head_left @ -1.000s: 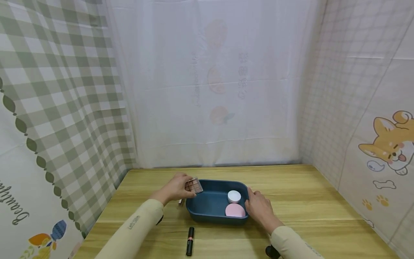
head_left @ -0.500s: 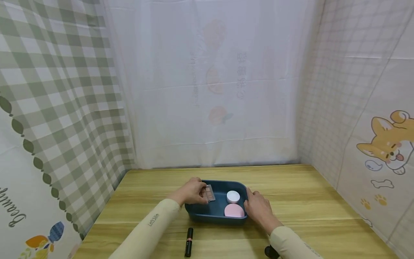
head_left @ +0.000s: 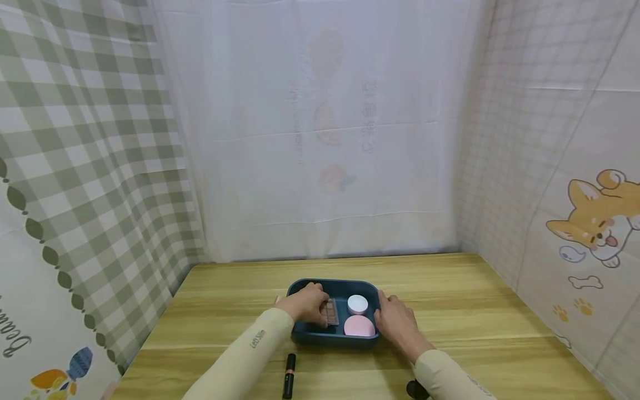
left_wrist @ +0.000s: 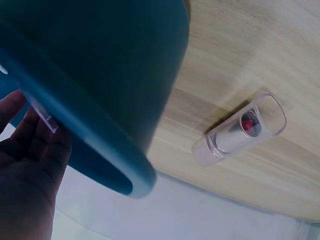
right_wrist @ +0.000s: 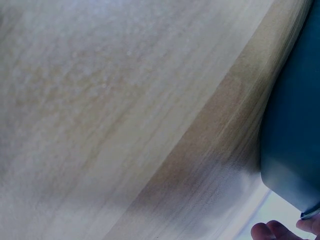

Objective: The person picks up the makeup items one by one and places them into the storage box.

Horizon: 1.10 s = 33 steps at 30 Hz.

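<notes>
A person in pale sleeves works at a wood-grain table (head_left: 225, 311), both hands at a deep blue tray (head_left: 335, 340). The left hand (head_left: 307, 304) reaches over the tray's left side and pinches a small rectangular palette (head_left: 330, 312) by its left edge, thumb nearer the person and fingers beyond. The palette is inside the tray, left of a white round container (head_left: 357, 304) and a pink rounded item (head_left: 359, 326); whether it touches the floor cannot be told. The right hand (head_left: 397, 322) grips the tray's right rim, though how firmly is unclear. The palette looks light, flat and stiff — likely smooth plastic with a clear cover, so it could slide in dry fingers, and the powder-like pans might crack if dropped. Opposite edges seem the best hold, keeping pressure off the cover. The tray appears rigid and probably fairly light, best steadied by its rim. A black tube (head_left: 289, 376) lies on the table in front, and the left wrist view shows a clear-capped tube (left_wrist: 240, 131) beside the tray, apart from it.
</notes>
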Available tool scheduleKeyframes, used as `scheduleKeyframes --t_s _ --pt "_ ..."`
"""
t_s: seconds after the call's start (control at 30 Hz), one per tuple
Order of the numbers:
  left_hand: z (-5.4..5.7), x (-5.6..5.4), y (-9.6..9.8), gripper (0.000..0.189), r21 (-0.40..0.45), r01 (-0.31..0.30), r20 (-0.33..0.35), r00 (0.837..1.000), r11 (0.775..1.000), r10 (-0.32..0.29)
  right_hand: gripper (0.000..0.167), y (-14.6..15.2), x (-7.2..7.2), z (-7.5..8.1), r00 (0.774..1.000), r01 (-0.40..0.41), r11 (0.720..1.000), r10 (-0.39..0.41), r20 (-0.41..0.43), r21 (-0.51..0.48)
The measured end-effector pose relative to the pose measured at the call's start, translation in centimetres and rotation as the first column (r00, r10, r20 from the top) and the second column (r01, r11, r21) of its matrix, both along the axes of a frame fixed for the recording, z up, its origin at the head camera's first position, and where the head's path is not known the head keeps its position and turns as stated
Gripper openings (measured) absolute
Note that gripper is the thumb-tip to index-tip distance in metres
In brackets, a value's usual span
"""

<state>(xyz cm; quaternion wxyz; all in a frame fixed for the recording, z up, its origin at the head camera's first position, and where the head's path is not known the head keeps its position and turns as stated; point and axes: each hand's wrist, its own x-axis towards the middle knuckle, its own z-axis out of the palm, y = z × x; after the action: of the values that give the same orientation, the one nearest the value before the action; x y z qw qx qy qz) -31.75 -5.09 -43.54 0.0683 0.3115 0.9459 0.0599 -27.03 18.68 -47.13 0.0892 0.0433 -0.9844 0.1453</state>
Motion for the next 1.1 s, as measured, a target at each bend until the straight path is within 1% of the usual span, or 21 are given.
scheduleKeyframes --t_s 0.07,0.13,0.23,0.37,0.43,0.53,0.63,0.77,1.0,1.1 --pt "-0.3 0.0 0.3 0.040 -0.041 0.001 -0.005 1.000 0.999 -0.002 0.051 -0.1 0.0 0.0 1.000 0.000 1.000 0.000 -0.002 0.001" --pt "-0.5 0.0 0.6 0.044 -0.076 -0.012 -0.002 1.000 0.997 0.011 0.051 -0.1 0.0 0.0 1.000 -0.001 1.000 0.001 -0.007 0.005" --pt "-0.7 0.1 1.0 0.036 -0.114 -0.009 -0.002 1.000 0.993 0.009 0.051 -0.2 0.0 0.0 1.000 0.003 1.000 -0.003 -0.003 0.006" --pt "-0.8 0.2 1.4 0.027 -0.136 0.006 -0.009 1.000 0.991 -0.007 0.051 -0.2 0.0 0.0 1.000 0.007 1.000 -0.007 0.002 0.014" --pt "-0.8 0.2 1.6 0.024 -0.155 0.024 -0.020 0.999 0.988 -0.027 0.051 -0.2 0.0 0.0 1.000 0.007 1.000 -0.007 0.004 0.015" --pt "-1.0 0.3 1.7 0.021 -0.172 0.044 -0.032 0.998 0.984 -0.050 0.052 -0.2 0.0 0.0 1.000 0.007 1.000 -0.008 0.006 0.014" --pt "-1.0 0.3 1.8 0.019 -0.176 0.050 -0.036 0.998 0.983 -0.057 0.052 -0.2 0.0 0.0 1.000 0.007 1.000 -0.007 0.006 0.012" --pt "-1.1 0.4 2.0 0.025 -0.175 0.038 -0.029 0.999 0.984 -0.044 0.052 -0.2 0.0 0.0 1.000 0.010 1.000 -0.010 0.011 0.011" --pt "-1.1 0.6 2.0 0.049 -0.160 -0.007 0.007 1.000 0.987 0.009 0.052 -0.1 0.0 0.0 1.000 0.006 1.000 -0.007 0.015 0.014" --pt "-1.0 0.6 1.8 0.050 -0.154 -0.015 0.007 1.000 0.988 0.016 0.052 -0.1 0.0 0.0 1.000 0.003 1.000 -0.003 0.006 0.015"
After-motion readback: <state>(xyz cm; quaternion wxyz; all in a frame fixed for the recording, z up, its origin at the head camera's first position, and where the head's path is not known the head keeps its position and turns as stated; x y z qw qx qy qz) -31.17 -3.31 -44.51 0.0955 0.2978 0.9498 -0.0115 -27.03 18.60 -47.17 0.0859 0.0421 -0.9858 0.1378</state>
